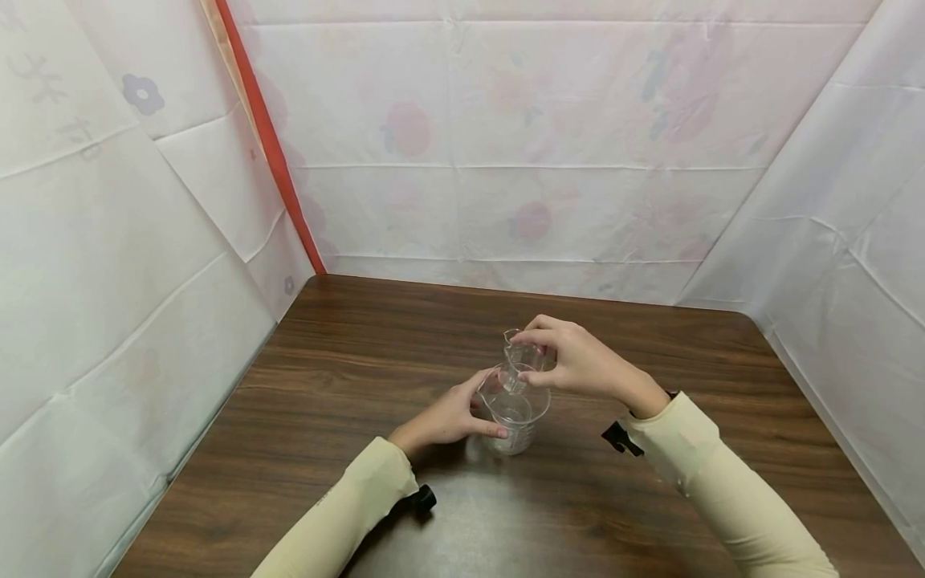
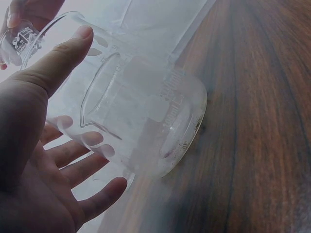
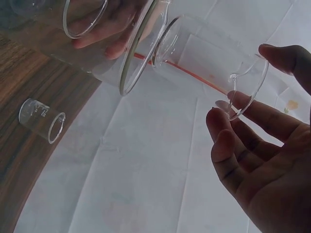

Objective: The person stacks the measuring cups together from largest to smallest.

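A large clear glass beaker stands on the table, its spout toward the left. My left hand holds it from the left, thumb on the near side and fingers on the far side. Within the large beaker sits a smaller beaker. My right hand grips another clear beaker near its rim, between thumb and fingertips. That beaker is upright, its base at the mouth of the large one. A still smaller beaker with white print stands apart on the table in the right wrist view.
The brown wood-grain table has white patterned sheets hanging behind it and at both sides. A red strip runs down the back left corner. Black straps are at the wrists.
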Motion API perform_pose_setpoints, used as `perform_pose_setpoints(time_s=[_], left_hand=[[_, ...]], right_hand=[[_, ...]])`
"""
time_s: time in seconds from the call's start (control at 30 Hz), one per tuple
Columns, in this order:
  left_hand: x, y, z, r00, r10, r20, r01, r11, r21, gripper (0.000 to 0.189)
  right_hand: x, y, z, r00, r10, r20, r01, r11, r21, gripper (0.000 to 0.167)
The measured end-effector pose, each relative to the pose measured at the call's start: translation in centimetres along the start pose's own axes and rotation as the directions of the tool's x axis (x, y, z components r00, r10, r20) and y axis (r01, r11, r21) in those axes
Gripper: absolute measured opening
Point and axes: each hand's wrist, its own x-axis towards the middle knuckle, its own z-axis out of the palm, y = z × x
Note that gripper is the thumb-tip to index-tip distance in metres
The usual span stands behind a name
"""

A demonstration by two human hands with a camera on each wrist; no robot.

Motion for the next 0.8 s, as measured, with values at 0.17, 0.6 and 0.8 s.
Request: perform_pose_setpoints(time_s=[0.17, 0.6, 0.8], left_hand=[[0.0, 0.1, -0.1, 1.0, -0.013, 0.007, 0.013, 1.0, -0.003, 0.096], [0.1, -0.1, 0.0, 1.0, 0.009, 0.007, -0.009, 1.0, -0.015, 0.094], [0.0, 0.1, 0.0, 1.0, -0.002, 0.012, 0.002, 1.0, -0.015, 0.095]], right_hand=[[-0.1, -0.1, 0.0, 1.0, -0.002, 0.027, 0.002, 1.0, 0.001, 0.037], [0.2, 0.4, 0.6, 0.996, -0.042, 0.085, 0.043, 0.999, -0.014, 0.036], [0.3, 0.5, 1.0, 0.994, -0.045, 0.102, 0.049, 0.998, -0.037, 0.037]])
